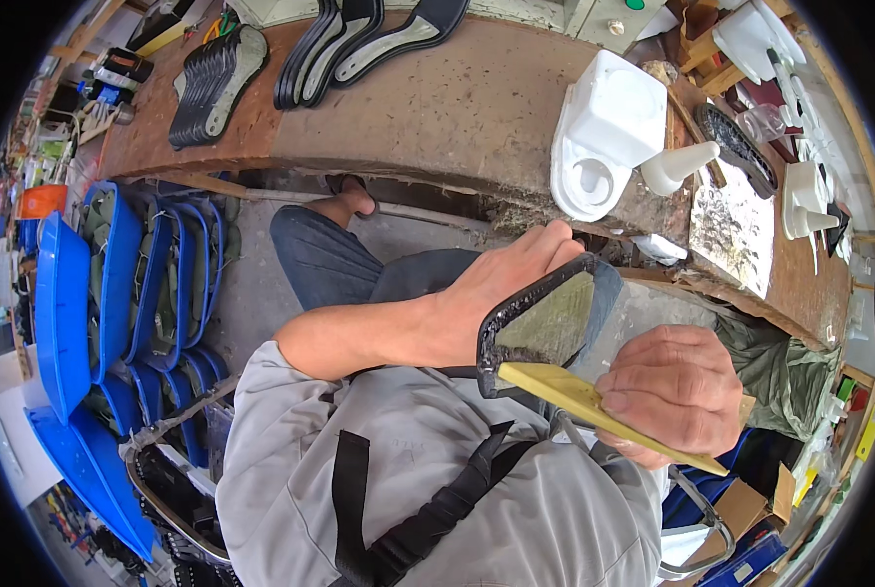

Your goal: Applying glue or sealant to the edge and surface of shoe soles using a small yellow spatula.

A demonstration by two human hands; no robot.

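My left hand point(506, 279) grips a shoe sole point(545, 323) from its far left side, fingers curled behind it. The sole has a glossy black rim around a grey-green middle and is tilted up in front of my chest. In my closed right hand point(674, 386) is a flat yellow strip point(574, 396), pinched between thumb and fingers. Its left end touches the sole's near edge, or lies very close to it. Part of the sole's back is hidden.
Stacked soles point(220, 83) and more soles point(344, 49) lie on the brown workbench point(408, 122). A white dispenser point(608, 127) and a white nozzle-shaped piece point(677, 168) stand at its right. Blue bins point(66, 313) holding green items are at left, a cardboard box point(750, 504) at lower right.
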